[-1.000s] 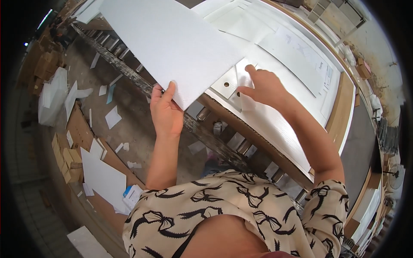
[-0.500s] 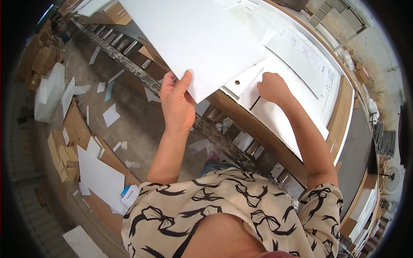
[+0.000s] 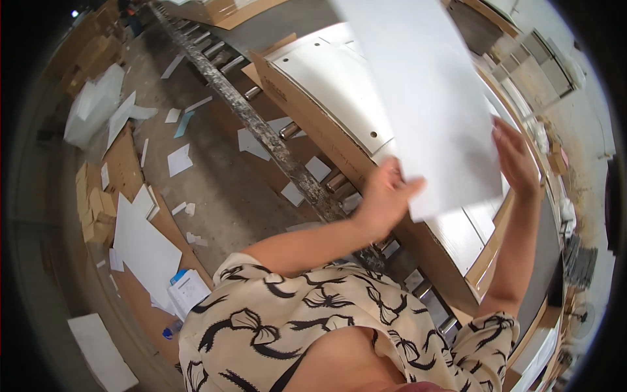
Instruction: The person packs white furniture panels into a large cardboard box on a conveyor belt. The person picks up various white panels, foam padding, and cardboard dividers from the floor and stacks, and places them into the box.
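A large white sheet (image 3: 437, 111), apparently packing foam, is held up over an open cardboard carton (image 3: 326, 127). My left hand (image 3: 385, 199) grips its lower left edge, the thumb on the near face. At the sheet's right edge is my right hand (image 3: 516, 157), fingers closed on the border and slightly blurred; its thumb is hard to make out. Inside the carton lie white panels (image 3: 333, 85) with small round holes, partly hidden by the sheet.
The carton rests on a roller conveyor with a worn side rail (image 3: 261, 124). To the left, the floor holds flattened cardboard (image 3: 124, 166), white scraps (image 3: 179, 160) and a clear plastic-wrapped bundle (image 3: 98, 108). A metal rack (image 3: 539, 68) stands far right.
The white sheet has swung right, from the carton's left side to above its middle. My right hand has gone from the carton's contents to the sheet's right edge; my left hand moved right, still gripping.
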